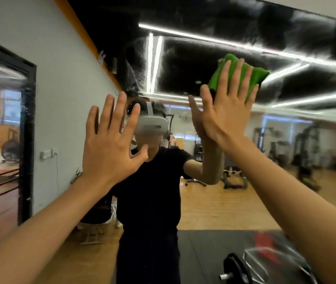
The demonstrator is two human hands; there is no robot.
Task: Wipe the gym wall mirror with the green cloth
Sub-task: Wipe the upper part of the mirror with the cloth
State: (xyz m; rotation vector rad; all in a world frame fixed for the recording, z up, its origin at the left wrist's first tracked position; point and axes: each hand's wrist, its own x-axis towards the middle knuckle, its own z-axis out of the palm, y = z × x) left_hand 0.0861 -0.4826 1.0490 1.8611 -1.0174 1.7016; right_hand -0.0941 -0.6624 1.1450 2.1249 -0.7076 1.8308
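**Green cloth pinned flat, high on the glass**

The right hand [226, 111] was raised against the gym wall mirror [204, 58], pressing the green cloth [258, 75] flat to the glass. Its fingers [235, 78] lay straight and slightly fanned over the cloth, not curled round it. The cloth was bunched into a thick pad and sat in the upper right part of the mirror, over the reflection of the dark ceiling and its light strips.

The left hand [109, 148] was held up beside it, lower and to the left, with its fingers [120, 111] spread wide and holding nothing (whether the palm touched the glass could not be told). Between the two hands the mirror showed the person in a black shirt with a grey headset [151, 125]. Gym machines [304, 152] stood reflected on a wooden floor, and a weight plate [234, 267] lay on a dark mat at the bottom.
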